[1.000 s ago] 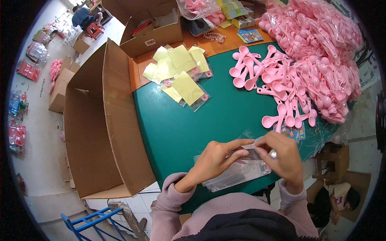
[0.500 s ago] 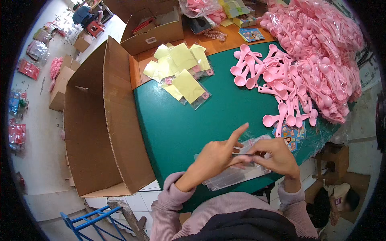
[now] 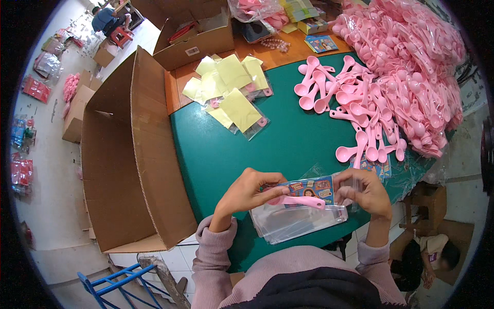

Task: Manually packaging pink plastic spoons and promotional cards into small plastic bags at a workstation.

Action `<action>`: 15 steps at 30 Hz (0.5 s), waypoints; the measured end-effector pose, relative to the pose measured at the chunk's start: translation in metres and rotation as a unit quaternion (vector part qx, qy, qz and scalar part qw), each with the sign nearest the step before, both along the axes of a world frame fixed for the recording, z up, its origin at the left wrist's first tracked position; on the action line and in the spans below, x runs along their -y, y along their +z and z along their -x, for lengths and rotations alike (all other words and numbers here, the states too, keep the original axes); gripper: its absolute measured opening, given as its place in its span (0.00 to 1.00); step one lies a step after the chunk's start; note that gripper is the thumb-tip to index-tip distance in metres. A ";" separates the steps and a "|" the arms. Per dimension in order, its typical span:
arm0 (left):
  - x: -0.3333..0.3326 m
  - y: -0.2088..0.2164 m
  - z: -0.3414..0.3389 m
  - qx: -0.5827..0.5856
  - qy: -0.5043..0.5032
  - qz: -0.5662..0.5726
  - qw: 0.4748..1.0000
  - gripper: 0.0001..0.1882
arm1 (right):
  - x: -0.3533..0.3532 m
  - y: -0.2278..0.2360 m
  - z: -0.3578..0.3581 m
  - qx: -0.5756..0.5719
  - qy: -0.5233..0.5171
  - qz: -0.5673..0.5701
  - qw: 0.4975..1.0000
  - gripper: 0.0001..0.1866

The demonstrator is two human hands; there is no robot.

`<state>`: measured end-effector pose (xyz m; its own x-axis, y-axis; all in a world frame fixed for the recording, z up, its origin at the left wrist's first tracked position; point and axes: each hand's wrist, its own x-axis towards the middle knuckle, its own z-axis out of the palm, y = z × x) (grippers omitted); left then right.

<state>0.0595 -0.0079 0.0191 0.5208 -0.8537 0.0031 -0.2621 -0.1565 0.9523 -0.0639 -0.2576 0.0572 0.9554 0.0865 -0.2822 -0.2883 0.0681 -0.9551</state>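
Between my hands is a clear plastic bag with a blue printed card (image 3: 311,188) and a pink measuring spoon (image 3: 306,201) that lies along the card's near edge. My left hand (image 3: 250,191) pinches its left end, thumb over the spoon's bowl end. My right hand (image 3: 368,191) has its fingers closed on the clear plastic at the right end. Whether the spoon is fully inside the bag I cannot tell. Beneath lies a stack of flat clear bags (image 3: 303,225) at the table's near edge. Loose pink measuring spoons (image 3: 360,108) lie beyond my right hand.
Packets with yellow cards (image 3: 241,110) lie at the far left of the green table (image 3: 206,154). A large heap of bagged spoons (image 3: 411,67) fills the far right. An open cardboard box (image 3: 149,154) stands at left. Another person (image 3: 432,255) sits low at right.
My hands were close together with the left index finger raised. They have moved apart, and the blue card and pink spoon now show between them.
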 end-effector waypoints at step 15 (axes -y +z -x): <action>0.003 0.004 0.001 0.040 -0.021 -0.024 0.999 0.11 | -0.004 -0.002 -0.004 0.031 0.067 0.163 0.984 0.17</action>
<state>0.0588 -0.0112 0.0233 0.4837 -0.8752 0.0017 -0.3453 -0.1890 0.9193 -0.0599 -0.2539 0.0556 0.9576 0.1285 -0.2579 -0.2147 -0.2788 -0.9360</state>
